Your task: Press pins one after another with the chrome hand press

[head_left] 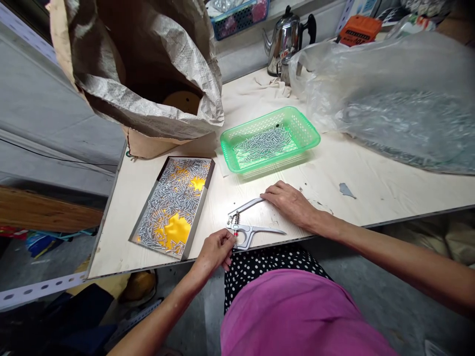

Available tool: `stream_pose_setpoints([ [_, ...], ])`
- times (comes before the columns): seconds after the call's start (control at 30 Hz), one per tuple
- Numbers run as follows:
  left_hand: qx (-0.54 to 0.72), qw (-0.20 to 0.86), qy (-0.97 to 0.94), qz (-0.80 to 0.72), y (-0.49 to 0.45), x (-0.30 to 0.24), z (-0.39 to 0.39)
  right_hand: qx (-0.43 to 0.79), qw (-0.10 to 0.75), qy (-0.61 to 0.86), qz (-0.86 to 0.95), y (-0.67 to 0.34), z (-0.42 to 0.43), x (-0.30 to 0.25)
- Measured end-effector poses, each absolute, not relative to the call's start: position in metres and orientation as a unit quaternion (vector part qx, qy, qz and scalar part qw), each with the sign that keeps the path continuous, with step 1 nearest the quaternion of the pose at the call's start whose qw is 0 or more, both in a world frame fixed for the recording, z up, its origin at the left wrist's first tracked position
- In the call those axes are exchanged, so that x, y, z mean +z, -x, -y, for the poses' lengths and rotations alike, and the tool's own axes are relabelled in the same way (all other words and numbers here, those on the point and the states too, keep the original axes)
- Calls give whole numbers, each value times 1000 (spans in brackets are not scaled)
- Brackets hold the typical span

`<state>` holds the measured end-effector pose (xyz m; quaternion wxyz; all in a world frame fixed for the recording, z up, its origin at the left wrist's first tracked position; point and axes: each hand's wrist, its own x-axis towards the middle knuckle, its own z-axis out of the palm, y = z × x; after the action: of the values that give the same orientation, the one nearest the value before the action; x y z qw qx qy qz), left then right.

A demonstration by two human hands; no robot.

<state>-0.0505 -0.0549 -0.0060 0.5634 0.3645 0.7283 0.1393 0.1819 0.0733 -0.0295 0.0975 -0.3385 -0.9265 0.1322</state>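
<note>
A small metal hand press tool (247, 223) lies on the pale table (363, 183) near its front edge. My left hand (215, 248) is pinched at the tool's jaw, where a tiny red-tipped part sits; I cannot make out what the fingers hold. My right hand (291, 201) rests on the end of the tool's upper handle, fingers together and pressing down. Left of the tool lies a metal tray (206, 190) with yellow lining and several small silver parts. Behind the tool stands a green plastic basket (309, 132) holding several similar silver parts.
A large brown paper sack (148, 74) stands open at the back left. A big clear plastic bag (389, 94) of silver parts fills the right side. A steel kettle (285, 39) and an orange box (359, 28) sit at the back. A grey scrap (346, 190) lies on the table.
</note>
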Motion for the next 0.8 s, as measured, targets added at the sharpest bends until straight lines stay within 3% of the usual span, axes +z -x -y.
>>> stream_pose_setpoints([
  [0.47,141,562,-364,-730,52,-8,58,148,105,306,935,-192,-51,-22],
  [0.53,124,500,-421,-747,51,-3,62,143,96,310,935,-193,-49,-21],
  [0.7,126,195,-668,-707,31,15,65,127,70,307,941,-192,-47,-19],
  [0.8,114,141,-767,-616,14,14,47,128,65,304,942,-190,-47,-19],
])
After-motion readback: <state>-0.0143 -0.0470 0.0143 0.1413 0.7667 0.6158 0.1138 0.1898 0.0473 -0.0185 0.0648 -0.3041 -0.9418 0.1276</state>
